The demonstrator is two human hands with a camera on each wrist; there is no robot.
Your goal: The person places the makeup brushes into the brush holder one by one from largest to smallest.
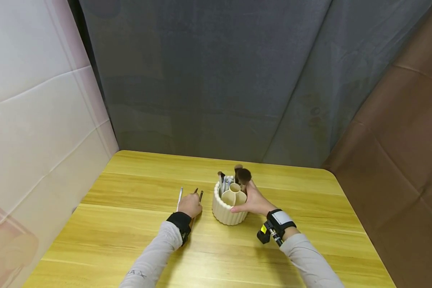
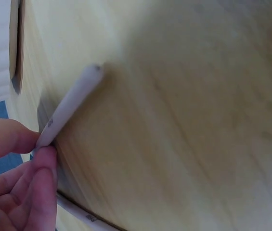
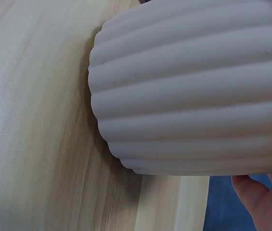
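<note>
A cream ribbed holder [image 1: 229, 210] stands on the wooden table [image 1: 129, 240], with brushes [image 1: 242, 176] standing up out of its compartments. The right hand [image 1: 253, 201] sits against the holder's right side, thumb along the rim and fingers curled around a dark brush there. Just left of the holder, the left hand [image 1: 189, 205] rests on the table with fingers clenched around a few thin sticks, among them a white pen [image 2: 71, 103] pinched between thumb and fingertip, its tip pointing away from the person.
</note>
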